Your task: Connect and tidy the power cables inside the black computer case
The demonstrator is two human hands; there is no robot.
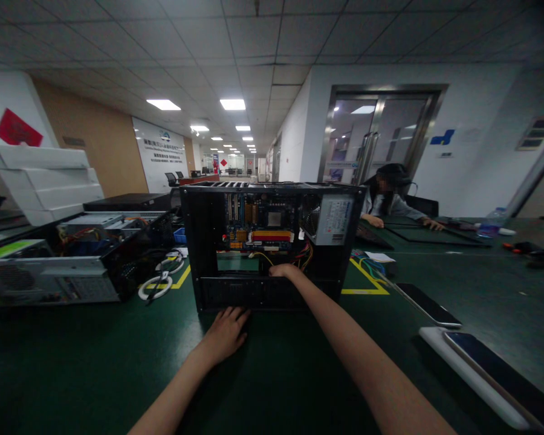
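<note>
An open black computer case (pixel 199 241) stands on the dark green table (pixel 276 374) in front of me, its motherboard (pixel 263 226) and power supply (pixel 332 219) showing inside. My left hand (pixel 226 331) lies flat on the table, fingers apart, touching the case's lower front edge. My right hand (pixel 281 271) reaches over that edge into the case near the coloured cables (pixel 304 254); its fingers are hidden inside.
Another opened computer (pixel 49 266) lies at the left beside white cable loops (pixel 156 285) and stacked white boxes (pixel 45 181). Two phones (pixel 428 305) and a white tray (pixel 466 374) lie at the right. A person (pixel 392 196) sits at the far side.
</note>
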